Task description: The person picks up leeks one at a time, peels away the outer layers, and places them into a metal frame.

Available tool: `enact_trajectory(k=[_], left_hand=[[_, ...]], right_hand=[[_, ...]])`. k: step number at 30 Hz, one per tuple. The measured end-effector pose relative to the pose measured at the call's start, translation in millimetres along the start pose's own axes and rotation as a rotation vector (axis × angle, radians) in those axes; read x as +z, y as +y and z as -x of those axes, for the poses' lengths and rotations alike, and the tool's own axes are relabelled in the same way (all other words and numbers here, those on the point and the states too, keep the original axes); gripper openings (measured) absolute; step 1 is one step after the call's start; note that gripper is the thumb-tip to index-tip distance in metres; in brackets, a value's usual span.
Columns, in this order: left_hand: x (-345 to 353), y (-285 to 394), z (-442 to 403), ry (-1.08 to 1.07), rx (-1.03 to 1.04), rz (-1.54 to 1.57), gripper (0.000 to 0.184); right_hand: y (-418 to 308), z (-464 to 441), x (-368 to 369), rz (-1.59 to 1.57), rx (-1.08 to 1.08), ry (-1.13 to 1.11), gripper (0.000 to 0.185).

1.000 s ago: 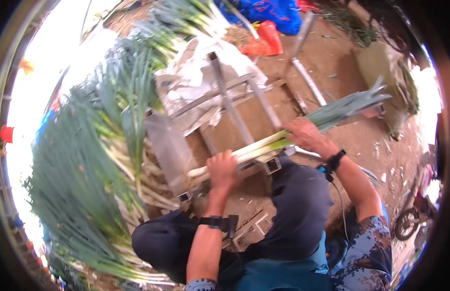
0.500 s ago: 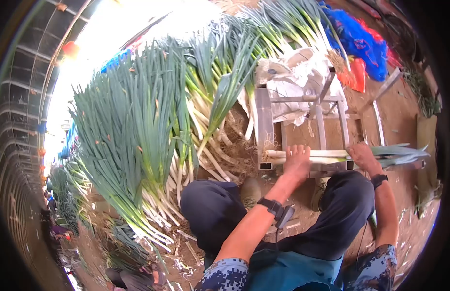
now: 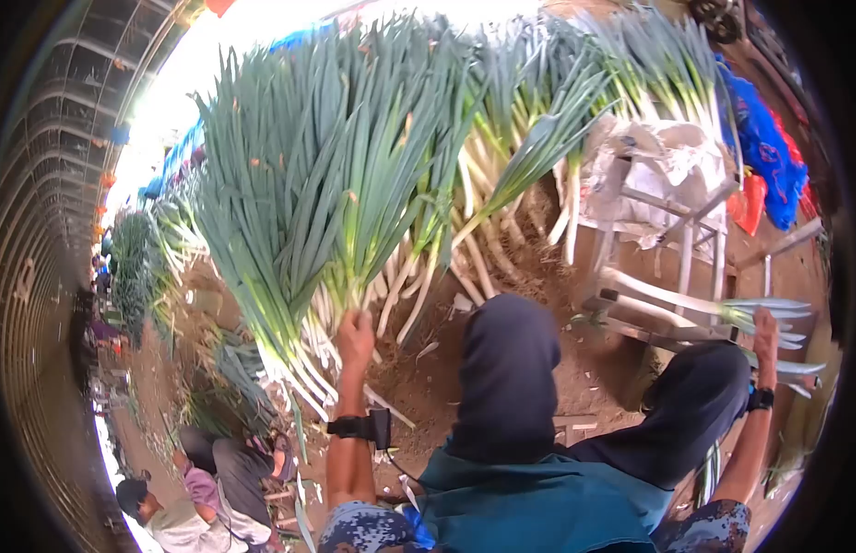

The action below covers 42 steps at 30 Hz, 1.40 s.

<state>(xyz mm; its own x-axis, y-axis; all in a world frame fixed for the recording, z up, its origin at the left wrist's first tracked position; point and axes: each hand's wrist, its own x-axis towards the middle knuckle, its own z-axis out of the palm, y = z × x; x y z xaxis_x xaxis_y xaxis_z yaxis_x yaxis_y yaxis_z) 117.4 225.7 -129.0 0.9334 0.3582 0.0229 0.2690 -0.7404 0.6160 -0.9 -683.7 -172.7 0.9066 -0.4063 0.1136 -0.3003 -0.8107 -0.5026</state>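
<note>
The fingertips of the left hand [image 3: 356,339] are lost among the white stems at the near edge of the big leek pile [image 3: 299,184]; the fingers are bent, but whether they grip a stem I cannot tell. The right hand [image 3: 766,334], far out to the right, is small and partly turned away. Its fingers are curled at the green ends of the leeks on the frame [image 3: 658,293], and how firmly they close is unclear. Those leeks lie across a metal frame [image 3: 598,300], their leaves running past the hand; the right knee covers part of the frame's near side. The top of the pile fades into glare, and the lens's dark rim cuts off the corners.

Beneath everything is a brown earth floor [image 3: 437,378] with scraps scattered over it. A crumpled white sack [image 3: 654,157] is behind the frame, with blue plastic [image 3: 764,138] beyond it. A latticed wall [image 3: 41,221] curves along the left, its far end too blurred to read. At lower left sits another person [image 3: 197,511], partly cut off by the bottom edge.
</note>
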Motion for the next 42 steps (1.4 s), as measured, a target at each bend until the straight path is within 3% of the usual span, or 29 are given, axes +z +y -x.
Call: enact_trajectory(k=[1,2,3,4,5,6,8,10,12,14,15,17,19,21,23,25,29,33,35,39,42], left_hand=[[5.2,-51.7,17.3,-0.091,-0.243,-0.069,0.026],[25.1,-90.8,44.9,-0.156,-0.488,0.050,0.030],[52.6,-130.5,75.8,-0.175,-0.308,-0.298,0.031],[68.2,-160.9,109.8,-0.352,-0.378,-0.127,0.030],[89.8,-175.9,137.8,-0.436,-0.287,-0.266,0.027],[117.6,-201.4,168.2,-0.473,-0.275,-0.123,0.026],[136.5,-210.1,198.4,-0.558,-0.395,0.068,0.025],[127.1,-180.4,188.5,-0.646,-0.642,0.174,0.025],[130.3,-203.6,171.5,-0.584,-0.319,-0.107,0.024],[126.4,-232.8,144.2,-0.489,-0.171,-0.253,0.023],[117.7,-244.3,121.5,-0.430,-0.189,-0.259,0.023],[84.2,-226.7,71.9,-0.181,-0.510,-0.028,0.025],[63.3,-225.8,25.5,0.052,-0.411,-0.069,0.036],[57.2,-223.5,-16.0,0.227,-0.410,0.102,0.035],[42.0,-224.7,-55.5,-0.025,-0.347,-0.209,0.047],[43.7,-214.6,-76.7,0.146,-0.505,0.068,0.057],[64.3,-226.6,-100.9,0.055,-0.602,-0.016,0.042],[55.1,-210.9,-76.4,-0.040,-0.415,-0.023,0.036],[58.2,-221.8,-55.1,-0.002,-0.277,-0.178,0.036],[21.3,-198.6,24.0,0.010,-0.220,-0.026,0.035],[-34.9,-156.4,88.8,-0.016,-0.344,-0.006,0.033]], right_hand=[[15.3,4.8,-5.8,0.044,-0.030,-0.032,0.031],[12.3,11.2,-17.0,0.033,0.013,-0.065,0.031],[8.8,14.5,-30.1,0.021,0.055,-0.087,0.032],[13.1,15.0,-39.8,-0.065,0.191,-0.099,0.032],[18.8,15.7,-49.0,-0.149,0.329,-0.109,0.032],[21.6,14.2,-56.5,-0.174,0.370,-0.016,0.032],[17.3,4.1,-81.7,-0.249,0.382,0.031,0.030],[18.6,-20.3,-104.4,-0.322,0.373,0.097,0.029],[-4.5,-42.8,-122.8,-0.435,0.421,0.165,0.029],[-33.5,-58.5,-132.9,-0.450,0.392,0.209,0.028],[-47.2,-64.7,-134.6,-0.446,0.364,0.221,0.028],[-81.4,-63.5,-136.6,-0.432,0.318,0.234,0.027],[-111.3,-63.0,-128.9,-0.399,0.286,0.222,0.026],[-138.7,-69.8,-108.2,-0.386,0.243,0.204,0.026],[-165.2,-67.4,-87.5,-0.364,0.222,0.170,0.025],[-186.1,-68.0,-71.0,-0.347,0.204,0.129,0.024],[-220.2,-72.6,-52.9,-0.315,0.151,0.065,0.023],[-248.6,-80.6,-33.9,-0.308,0.080,0.006,0.022],[-265.9,-86.2,-23.0,-0.324,0.029,-0.015,0.021],[-314.1,-90.2,-11.6,-0.374,-0.120,-0.035,0.020],[-363.3,-91.5,-8.6,-0.432,-0.284,-0.039,0.019]])
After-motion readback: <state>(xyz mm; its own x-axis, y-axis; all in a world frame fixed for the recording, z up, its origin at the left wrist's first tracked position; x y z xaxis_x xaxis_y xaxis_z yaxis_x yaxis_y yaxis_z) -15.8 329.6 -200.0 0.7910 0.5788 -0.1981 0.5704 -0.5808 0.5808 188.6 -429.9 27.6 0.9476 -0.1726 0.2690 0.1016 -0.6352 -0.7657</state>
